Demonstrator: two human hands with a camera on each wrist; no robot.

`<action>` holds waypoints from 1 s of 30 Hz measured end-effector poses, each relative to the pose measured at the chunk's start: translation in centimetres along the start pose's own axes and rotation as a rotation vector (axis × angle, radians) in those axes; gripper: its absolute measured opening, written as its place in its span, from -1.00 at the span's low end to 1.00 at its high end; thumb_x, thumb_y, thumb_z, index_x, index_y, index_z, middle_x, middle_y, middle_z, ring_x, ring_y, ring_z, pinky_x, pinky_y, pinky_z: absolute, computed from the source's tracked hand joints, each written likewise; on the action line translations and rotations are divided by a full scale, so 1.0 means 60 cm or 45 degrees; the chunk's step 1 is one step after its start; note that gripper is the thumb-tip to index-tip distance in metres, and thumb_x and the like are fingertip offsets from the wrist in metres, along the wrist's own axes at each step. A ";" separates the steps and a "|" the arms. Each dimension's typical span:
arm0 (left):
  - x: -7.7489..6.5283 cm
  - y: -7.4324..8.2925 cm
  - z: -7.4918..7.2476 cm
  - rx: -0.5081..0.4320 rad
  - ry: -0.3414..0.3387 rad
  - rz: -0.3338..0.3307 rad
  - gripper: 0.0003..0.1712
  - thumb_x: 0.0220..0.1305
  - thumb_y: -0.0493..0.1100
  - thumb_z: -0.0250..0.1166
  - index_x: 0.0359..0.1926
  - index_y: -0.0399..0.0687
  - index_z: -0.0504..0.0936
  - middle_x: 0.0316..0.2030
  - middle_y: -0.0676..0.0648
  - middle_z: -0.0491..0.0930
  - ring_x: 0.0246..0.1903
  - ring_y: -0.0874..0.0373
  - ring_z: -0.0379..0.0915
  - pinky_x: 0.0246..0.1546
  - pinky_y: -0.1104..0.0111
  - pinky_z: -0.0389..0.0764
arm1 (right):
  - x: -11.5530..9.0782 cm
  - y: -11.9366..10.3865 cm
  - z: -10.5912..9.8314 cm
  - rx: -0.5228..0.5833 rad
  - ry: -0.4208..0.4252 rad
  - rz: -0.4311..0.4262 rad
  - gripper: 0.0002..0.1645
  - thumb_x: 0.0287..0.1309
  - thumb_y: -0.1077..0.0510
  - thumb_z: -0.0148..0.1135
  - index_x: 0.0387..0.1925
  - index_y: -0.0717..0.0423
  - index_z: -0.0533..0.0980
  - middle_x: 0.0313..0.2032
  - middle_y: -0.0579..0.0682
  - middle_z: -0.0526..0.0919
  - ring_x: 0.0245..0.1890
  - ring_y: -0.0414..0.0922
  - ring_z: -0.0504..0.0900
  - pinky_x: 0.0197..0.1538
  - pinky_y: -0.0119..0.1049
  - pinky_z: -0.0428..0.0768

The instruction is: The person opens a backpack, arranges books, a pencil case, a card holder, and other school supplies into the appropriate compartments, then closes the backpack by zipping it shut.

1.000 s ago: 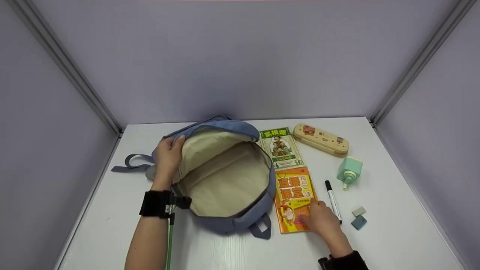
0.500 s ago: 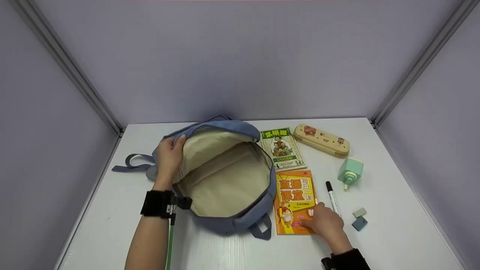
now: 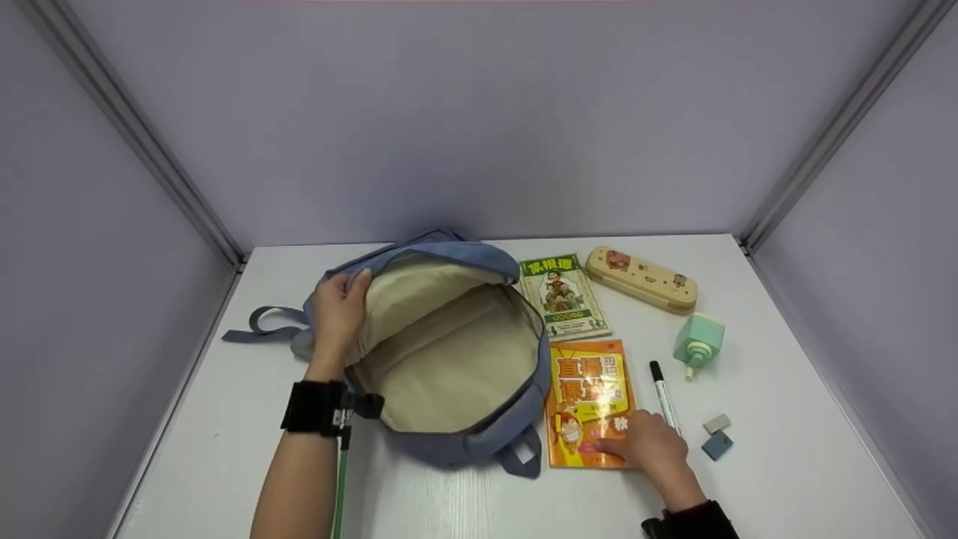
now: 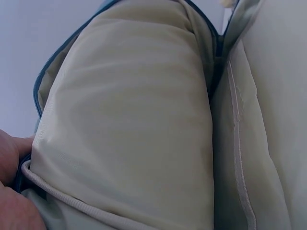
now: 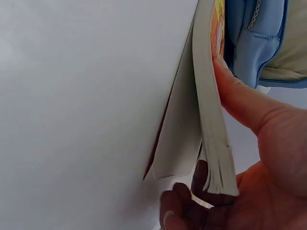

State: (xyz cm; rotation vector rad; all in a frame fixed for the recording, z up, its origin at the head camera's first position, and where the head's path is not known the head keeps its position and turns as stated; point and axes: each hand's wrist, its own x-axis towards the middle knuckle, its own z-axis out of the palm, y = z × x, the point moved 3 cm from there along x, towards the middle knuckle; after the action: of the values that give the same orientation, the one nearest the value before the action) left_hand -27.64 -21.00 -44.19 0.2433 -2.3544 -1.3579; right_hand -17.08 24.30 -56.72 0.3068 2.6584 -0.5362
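Note:
A blue backpack (image 3: 449,374) with a cream lining lies unzipped on the table. My left hand (image 3: 340,307) pinches the left edge of its raised flap (image 3: 419,292); in the left wrist view, fingers (image 4: 14,206) show at the flap's piped edge. Right of the bag is an orange book (image 3: 587,374). My right hand (image 3: 651,445) pinches its lower right edge, thumb on the cover and fingers at the underside. In the right wrist view, the page block (image 5: 211,115) is tilted up and the back cover (image 5: 177,129) hangs apart from it.
A green-titled book (image 3: 565,296) lies behind the orange one. Farther right are a yellow pencil case (image 3: 641,279), a mint-green bottle-like item (image 3: 699,344), a black-capped marker (image 3: 664,397) and two small blocks (image 3: 717,444). Panels enclose the table's back and sides.
The orange book has shifted slightly toward the person, away from the green-titled book. My right hand has slid to its right edge and taken hold. My left hand stays on the flap.

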 end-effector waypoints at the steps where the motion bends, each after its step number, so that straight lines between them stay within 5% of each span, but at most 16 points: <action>1: 0.000 -0.001 0.000 -0.007 -0.001 -0.001 -0.52 0.44 -0.04 0.18 -0.62 -0.09 0.32 -0.67 0.04 0.24 -0.62 0.12 0.21 -0.53 0.33 0.24 | 0.001 -0.001 -0.001 0.002 0.006 -0.003 0.02 -0.29 -0.42 0.52 -0.16 0.41 0.49 -0.44 0.12 0.47 -0.44 0.01 0.46 -0.43 -0.19 0.39; 13: -0.007 -0.005 0.003 -0.003 -0.006 -0.005 -0.50 0.44 -0.03 0.17 -0.63 -0.07 0.28 -0.69 0.08 0.18 -0.64 0.16 0.16 -0.56 0.33 0.21 | 0.022 -0.011 0.001 0.124 0.005 -0.083 0.05 -0.19 -0.11 0.62 0.04 0.55 0.25 -0.23 0.32 0.48 -0.23 0.11 0.52 -0.13 0.02 0.51; 20: -0.007 -0.004 0.003 0.021 0.012 0.006 -0.48 0.43 -0.06 0.19 -0.66 -0.05 0.24 -0.71 0.09 0.15 -0.65 0.14 0.14 -0.56 0.32 0.19 | 0.010 -0.005 -0.025 0.154 0.028 -0.116 0.25 -0.15 -0.12 0.60 0.24 0.58 0.06 -0.09 0.48 0.51 -0.07 0.28 0.56 -0.06 0.10 0.51; 25: -0.007 -0.001 0.002 0.031 0.013 0.017 -0.49 0.42 -0.08 0.20 -0.65 -0.05 0.23 -0.70 0.07 0.15 -0.63 0.12 0.13 -0.53 0.30 0.19 | 0.005 0.006 -0.053 0.281 0.033 -0.194 -0.07 0.01 0.01 0.52 0.20 0.53 0.30 -0.06 0.37 0.56 -0.14 0.13 0.59 -0.12 -0.02 0.55; 30: -0.007 -0.002 0.003 0.022 0.007 0.003 -0.51 0.42 -0.06 0.21 -0.64 -0.07 0.28 -0.69 0.07 0.18 -0.62 0.11 0.17 -0.53 0.30 0.21 | -0.005 0.020 -0.067 0.602 -0.213 -0.342 -0.44 0.32 0.09 0.24 0.13 0.37 0.29 -0.30 0.11 0.63 -0.44 -0.01 0.66 -0.39 -0.15 0.64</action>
State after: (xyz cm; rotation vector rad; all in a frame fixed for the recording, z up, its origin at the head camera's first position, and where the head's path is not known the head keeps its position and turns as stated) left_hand -27.35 -20.76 -44.53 0.2488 -2.3623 -1.3346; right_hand -17.86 27.03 -53.59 0.0307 2.3951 -1.2226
